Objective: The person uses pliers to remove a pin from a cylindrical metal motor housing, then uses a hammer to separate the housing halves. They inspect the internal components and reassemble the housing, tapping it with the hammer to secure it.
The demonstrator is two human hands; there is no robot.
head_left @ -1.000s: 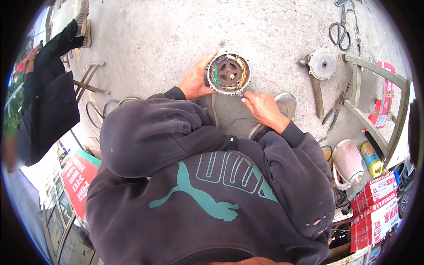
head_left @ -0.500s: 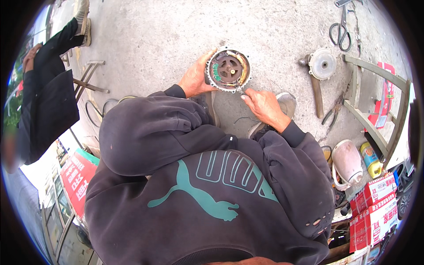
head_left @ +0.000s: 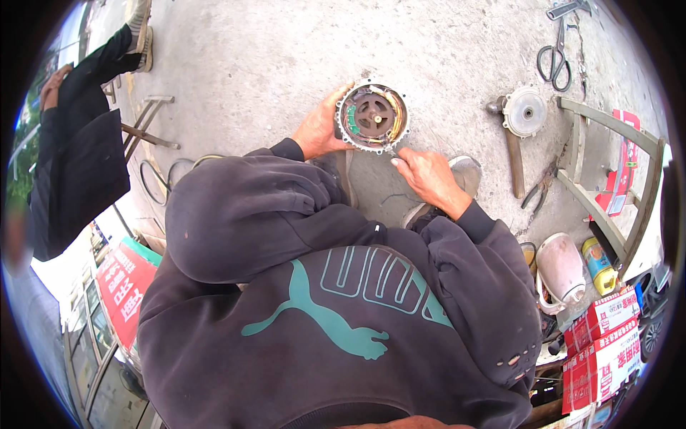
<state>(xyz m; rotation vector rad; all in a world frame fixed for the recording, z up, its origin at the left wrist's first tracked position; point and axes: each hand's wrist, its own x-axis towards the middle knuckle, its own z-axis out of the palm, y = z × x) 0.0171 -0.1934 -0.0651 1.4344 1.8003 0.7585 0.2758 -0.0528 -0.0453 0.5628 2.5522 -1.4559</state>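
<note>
Above my knees I hold a round metal motor housing point(head_left: 345, 129), its open side facing up. Inside it show a dark slotted disc point(head_left: 373, 107) with a brass-coloured centre, yellowish wires point(head_left: 396, 129) along one side and a green part point(head_left: 351, 118) at the left. My left hand point(head_left: 318, 129) is closed round the housing's left side, its fingers partly hidden behind it. At the lower right rim, my right hand point(head_left: 431, 177) is closed with thumb and forefinger together. Whatever lies between those fingertips is too small to name.
Right of me lie a hammer point(head_left: 514, 161), a round cover point(head_left: 525, 111) over its head, pliers point(head_left: 539, 193) and scissors point(head_left: 556, 64). Beyond stands a metal frame point(head_left: 607, 118). Nearer are a pinkish jug point(head_left: 559, 268), a yellow-blue bottle point(head_left: 599, 264) and red-white boxes point(head_left: 600, 357). A person point(head_left: 82, 157) sits left.
The whole view has shifted slightly. Both hands keep almost the same pose at the motor housing.
</note>
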